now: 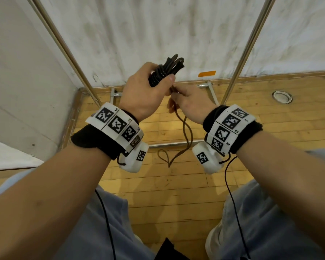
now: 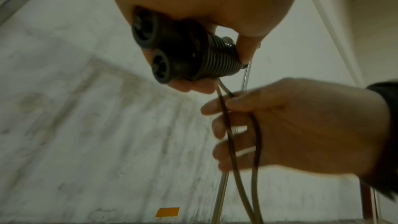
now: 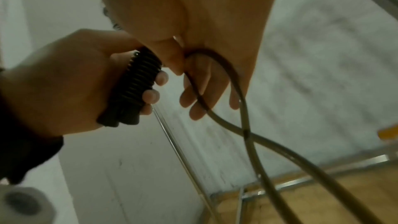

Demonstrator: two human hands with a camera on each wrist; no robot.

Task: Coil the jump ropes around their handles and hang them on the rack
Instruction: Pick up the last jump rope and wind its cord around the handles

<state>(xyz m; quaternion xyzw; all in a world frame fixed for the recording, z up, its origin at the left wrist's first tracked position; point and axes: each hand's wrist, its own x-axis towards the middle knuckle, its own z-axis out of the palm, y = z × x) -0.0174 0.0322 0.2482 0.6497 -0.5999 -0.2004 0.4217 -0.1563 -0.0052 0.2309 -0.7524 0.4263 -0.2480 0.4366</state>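
My left hand (image 1: 148, 91) grips two black jump rope handles (image 2: 159, 52) held side by side, with dark rope wound tightly around them (image 1: 161, 74). Their round end caps face the left wrist camera. Just below, my right hand (image 1: 188, 102) pinches the loose doubled rope (image 1: 184, 128) between thumb and fingers (image 3: 193, 81). In the right wrist view the wound coil (image 3: 137, 83) sits in the left fist. The free rope (image 2: 243, 159) hangs down in two strands and its end loop (image 1: 164, 156) lies on the wooden floor. The metal rack's uprights (image 1: 251, 45) rise on both sides.
The rack's left pole (image 1: 68, 51) and base bars (image 1: 206, 85) stand against a white wall with an orange tape mark (image 1: 207, 73). A round floor fitting (image 1: 281, 97) sits at the right. My knees in light trousers (image 1: 270, 222) fill the bottom.
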